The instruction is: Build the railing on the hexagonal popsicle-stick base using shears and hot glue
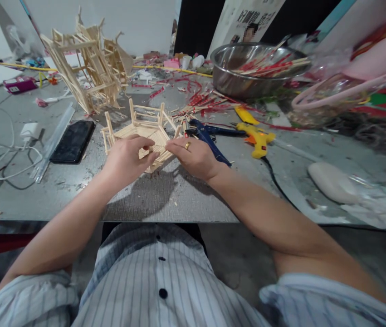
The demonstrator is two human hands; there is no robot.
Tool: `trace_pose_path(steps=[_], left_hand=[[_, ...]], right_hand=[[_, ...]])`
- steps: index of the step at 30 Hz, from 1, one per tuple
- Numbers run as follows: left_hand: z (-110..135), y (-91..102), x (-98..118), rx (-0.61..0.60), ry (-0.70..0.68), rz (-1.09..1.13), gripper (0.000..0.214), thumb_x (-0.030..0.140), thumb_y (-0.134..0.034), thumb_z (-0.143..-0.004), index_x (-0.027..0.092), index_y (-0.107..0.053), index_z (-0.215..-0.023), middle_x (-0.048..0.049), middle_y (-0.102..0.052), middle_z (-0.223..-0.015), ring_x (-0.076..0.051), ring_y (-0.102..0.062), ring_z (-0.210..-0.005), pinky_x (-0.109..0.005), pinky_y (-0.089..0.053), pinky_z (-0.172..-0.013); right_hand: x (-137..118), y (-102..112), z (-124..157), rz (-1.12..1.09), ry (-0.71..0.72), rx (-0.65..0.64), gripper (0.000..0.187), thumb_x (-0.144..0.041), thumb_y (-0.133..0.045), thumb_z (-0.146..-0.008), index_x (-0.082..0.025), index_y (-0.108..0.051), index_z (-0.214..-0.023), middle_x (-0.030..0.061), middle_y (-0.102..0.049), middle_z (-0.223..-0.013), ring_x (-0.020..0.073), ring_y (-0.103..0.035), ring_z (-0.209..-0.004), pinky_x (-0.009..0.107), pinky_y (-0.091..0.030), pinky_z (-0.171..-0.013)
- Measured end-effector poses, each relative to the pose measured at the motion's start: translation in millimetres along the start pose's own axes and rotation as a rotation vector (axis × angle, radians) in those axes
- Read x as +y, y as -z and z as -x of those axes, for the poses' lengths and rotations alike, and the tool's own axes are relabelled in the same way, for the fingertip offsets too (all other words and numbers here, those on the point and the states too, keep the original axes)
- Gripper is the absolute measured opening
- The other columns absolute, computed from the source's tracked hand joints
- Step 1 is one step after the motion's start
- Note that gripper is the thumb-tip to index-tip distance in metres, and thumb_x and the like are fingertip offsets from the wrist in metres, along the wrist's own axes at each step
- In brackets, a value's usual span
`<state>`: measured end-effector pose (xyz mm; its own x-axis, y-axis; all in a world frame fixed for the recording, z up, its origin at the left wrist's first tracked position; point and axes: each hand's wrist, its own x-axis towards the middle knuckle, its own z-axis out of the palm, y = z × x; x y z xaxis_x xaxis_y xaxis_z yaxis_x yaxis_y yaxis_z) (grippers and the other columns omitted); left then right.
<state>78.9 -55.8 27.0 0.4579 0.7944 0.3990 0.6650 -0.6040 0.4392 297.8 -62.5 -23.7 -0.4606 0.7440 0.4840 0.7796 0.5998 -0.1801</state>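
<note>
The left hand is seen curled, with thumb and fingertips pinched on the near edge of a small pale wooden-stick model, a flat slatted deck ringed by short upright posts. The right hand (a gold ring is worn on one finger) is held with its fingers pressed together against the same near edge, just beside the left fingertips. Whether anything is nipped between them cannot be made out.

The model is placed directly ahead of both hands, over the grey surface, with its deck spreading away from the person. Whether its near edge is lifted cannot be told. Neither hand is nearer, since the model is touched by both, the left at its left corner and the right at its right.

Just right of the right hand a blue-handled hand tool is laid, and beyond it a yellow glue gun. To the left a black phone is laid flat. Farther back, a tall leaning frame of wooden sticks and a steel bowl holding red-tipped sticks are seen.
</note>
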Motion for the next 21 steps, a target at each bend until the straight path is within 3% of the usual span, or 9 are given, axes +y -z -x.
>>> trace_pose_path(steps=[11, 17, 21], left_hand=[[2, -3.6, -3, 0.006, -0.003, 0.064, 0.006, 0.024, -0.069, -0.075, 0.018, -0.069, -0.074, 0.0002, -0.062, -0.067, -0.010, -0.047, -0.056, -0.024, -0.035, -0.056], [2, -6.4, -4, 0.009, 0.003, 0.077, 0.009, 0.017, -0.071, -0.072, 0.019, -0.064, -0.067, 0.0025, -0.056, -0.063, -0.009, -0.044, -0.053, -0.025, -0.034, -0.055], [3, -7.9, -5, 0.015, 0.006, 0.076, 0.010, 0.015, -0.070, -0.073, 0.018, -0.063, -0.067, 0.0026, -0.055, -0.062, -0.009, -0.044, -0.053, -0.025, -0.033, -0.056]], right_hand=[[-2, -11, -2, -0.044, -0.004, 0.090, 0.039, -0.020, -0.039, -0.097, -0.025, -0.070, -0.119, 0.0079, -0.067, -0.129, 0.0223, -0.068, -0.111, 0.039, -0.056, -0.096], [-4, -14, -4, 0.031, -0.015, 0.091, 0.041, -0.020, -0.035, -0.098, -0.025, -0.070, -0.119, 0.0069, -0.066, -0.130, 0.0204, -0.071, -0.102, 0.039, -0.056, -0.095], [-5, -16, -5, -0.023, -0.017, 0.134, 0.038, -0.021, -0.038, -0.097, -0.021, -0.071, -0.118, 0.0110, -0.068, -0.126, 0.0216, -0.071, -0.102, 0.039, -0.057, -0.092]])
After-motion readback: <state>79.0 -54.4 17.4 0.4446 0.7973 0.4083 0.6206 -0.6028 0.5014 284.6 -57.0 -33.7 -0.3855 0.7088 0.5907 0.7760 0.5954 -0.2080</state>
